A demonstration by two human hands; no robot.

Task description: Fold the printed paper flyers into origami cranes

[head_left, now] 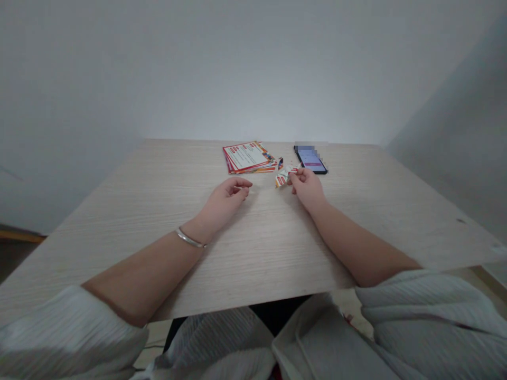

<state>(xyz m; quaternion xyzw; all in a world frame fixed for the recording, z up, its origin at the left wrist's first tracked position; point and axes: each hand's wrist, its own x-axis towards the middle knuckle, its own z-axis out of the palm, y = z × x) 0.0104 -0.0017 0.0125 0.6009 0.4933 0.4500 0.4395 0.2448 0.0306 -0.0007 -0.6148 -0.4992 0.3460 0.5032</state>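
Note:
My right hand rests on the table and pinches a small folded piece of colourful paper between thumb and fingers. My left hand lies on the table to the left of it, fingers loosely curled, with nothing visible in them. A silver bangle circles the left wrist. Just beyond the hands lies a stack of red, white and orange printed sheets.
A phone with a lit screen lies at the far side of the light wood table, right of the sheets. A small paper scrap sits between stack and phone. White walls close in behind and to the right.

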